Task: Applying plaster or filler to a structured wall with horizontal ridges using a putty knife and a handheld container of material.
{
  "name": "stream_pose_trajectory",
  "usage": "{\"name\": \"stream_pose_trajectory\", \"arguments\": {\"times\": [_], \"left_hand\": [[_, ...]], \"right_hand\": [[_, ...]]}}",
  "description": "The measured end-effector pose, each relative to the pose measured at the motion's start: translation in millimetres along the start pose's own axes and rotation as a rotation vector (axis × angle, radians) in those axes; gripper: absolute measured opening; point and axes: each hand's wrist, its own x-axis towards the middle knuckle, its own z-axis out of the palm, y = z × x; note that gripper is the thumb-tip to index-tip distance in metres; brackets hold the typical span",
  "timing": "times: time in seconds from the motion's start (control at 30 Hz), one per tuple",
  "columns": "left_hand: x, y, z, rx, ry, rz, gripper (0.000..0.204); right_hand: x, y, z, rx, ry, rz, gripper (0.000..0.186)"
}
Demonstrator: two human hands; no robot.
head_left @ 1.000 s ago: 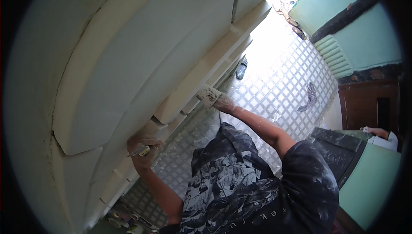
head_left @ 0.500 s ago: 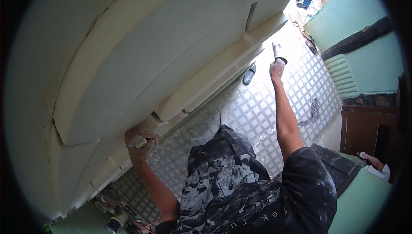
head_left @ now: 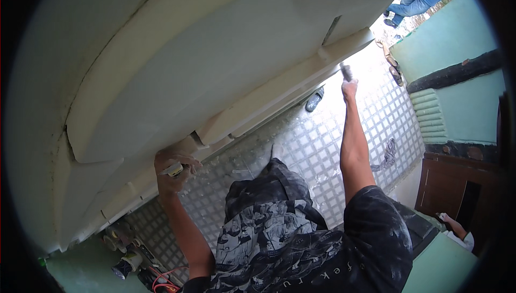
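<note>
My left hand (head_left: 176,173), dusted with white, is beside the lower edge of the pale moulded panel (head_left: 215,72). It grips a small tool with a pale yellow and grey end (head_left: 173,169); its exact kind is unclear. My right arm reaches forward over the tiled floor. At its end my right hand (head_left: 349,87) is closed around a short dark tool (head_left: 346,71), blurred and too small to name, close to the panel's far end. White dust marks my dark clothes.
A dark slipper (head_left: 315,99) and a crumpled grey cloth (head_left: 388,153) lie on the tiled floor (head_left: 322,153). More footwear (head_left: 395,71) stands by the green wall (head_left: 451,29). A person in blue (head_left: 414,5) is outside; another's arm (head_left: 454,225) shows lower right. Cups and cables lie lower left.
The tool in my right hand has turned, showing a dark side instead of a pale length. My left hand stays by the panel. The whole view has shifted slightly; more of the person outside shows.
</note>
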Motion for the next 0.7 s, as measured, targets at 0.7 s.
{"name": "stream_pose_trajectory", "arguments": {"times": [0.7], "left_hand": [[-9,-12,-5,0.040,0.044,-0.077,0.015]], "right_hand": [[23,43,16,-0.345,-0.414,0.008,0.044]]}}
